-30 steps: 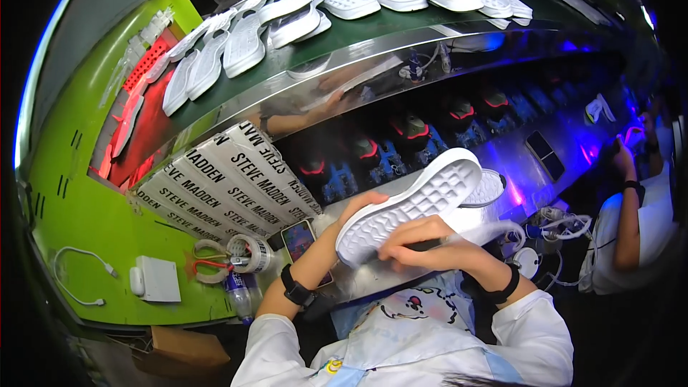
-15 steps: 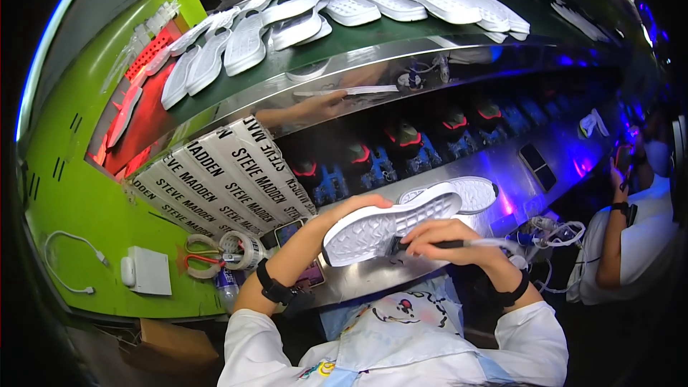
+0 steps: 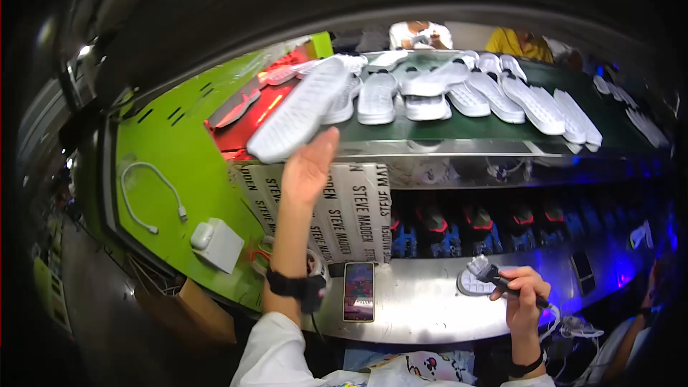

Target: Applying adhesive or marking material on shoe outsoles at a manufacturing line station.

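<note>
- Green belt (image 3: 459, 133) ahead, row of white soles (image 3: 376, 99) on it; red tray (image 3: 272, 104) at its left end.
- Printed carton (image 3: 351, 208) stands below the belt edge, my left forearm crossing in front, hiding part.
- Steel bench (image 3: 416, 308) bears a lit phone (image 3: 359, 292) and another sole (image 3: 467, 287).
- White sole (image 3: 297, 115) up by belt's left end, overlapping tray and nearby soles in view; long axis diagonal, lower left to upper right; toe end unclear, blurred.
- My left hand (image 3: 308, 168) at it, fingers extended; can't tell if gripping.
- My right hand (image 3: 529, 292) pinches black-handled tool (image 3: 502, 282).
</note>
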The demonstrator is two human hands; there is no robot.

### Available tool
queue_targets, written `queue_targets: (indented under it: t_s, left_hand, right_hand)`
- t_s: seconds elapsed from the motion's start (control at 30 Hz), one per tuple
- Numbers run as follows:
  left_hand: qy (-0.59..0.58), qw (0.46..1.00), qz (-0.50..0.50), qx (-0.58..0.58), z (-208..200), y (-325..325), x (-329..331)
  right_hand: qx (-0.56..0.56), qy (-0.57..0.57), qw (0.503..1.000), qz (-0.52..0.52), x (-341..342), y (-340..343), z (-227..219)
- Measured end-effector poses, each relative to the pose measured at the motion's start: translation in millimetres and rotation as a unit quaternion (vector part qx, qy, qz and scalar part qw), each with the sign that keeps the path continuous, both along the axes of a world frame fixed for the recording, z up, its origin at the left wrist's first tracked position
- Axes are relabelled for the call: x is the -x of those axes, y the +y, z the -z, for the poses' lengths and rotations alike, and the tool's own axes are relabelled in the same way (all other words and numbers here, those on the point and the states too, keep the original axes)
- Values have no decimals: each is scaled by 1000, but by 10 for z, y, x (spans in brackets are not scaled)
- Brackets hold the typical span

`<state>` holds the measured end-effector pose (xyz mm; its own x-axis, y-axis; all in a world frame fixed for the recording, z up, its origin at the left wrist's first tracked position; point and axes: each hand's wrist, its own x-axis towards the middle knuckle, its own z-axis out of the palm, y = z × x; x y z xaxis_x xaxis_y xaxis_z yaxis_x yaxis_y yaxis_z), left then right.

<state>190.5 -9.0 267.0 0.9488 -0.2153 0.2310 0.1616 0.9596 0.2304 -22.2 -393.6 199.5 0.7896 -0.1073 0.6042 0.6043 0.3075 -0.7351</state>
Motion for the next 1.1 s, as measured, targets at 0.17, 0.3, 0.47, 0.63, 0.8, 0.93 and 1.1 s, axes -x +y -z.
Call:
queue_targets:
  t_s: [0.17,0.3,0.47,0.63,0.8,0.93,1.1]
  left_hand:
    - [-156,245,-584,-758,-642,651,-945]
    - [-176,103,-289,-935,-642,824,-1245]
    - [-144,408,-422,-797,-558,683,-1162]
    - [-263,402,-409,-776,-613,362,-1054]
    - [-166,244,-404,-866,-592,-35,-1028]
    - [-34,163,-418,-893,-655,-284,-840]
    - [-105,255,-368,-888,-614,213,-1282]
  right_hand:
    - [30,43,998,21,-17,35,204]
    - [-5,92,993,80,48,-188,366]
    - [-31,138,986,88,-3,-249,457]
    - [-48,145,986,61,-38,-252,453]
    - [-55,157,984,56,6,-277,434]
    - [-81,175,979,64,99,-337,468]
    - [-126,195,971,53,115,-441,630]
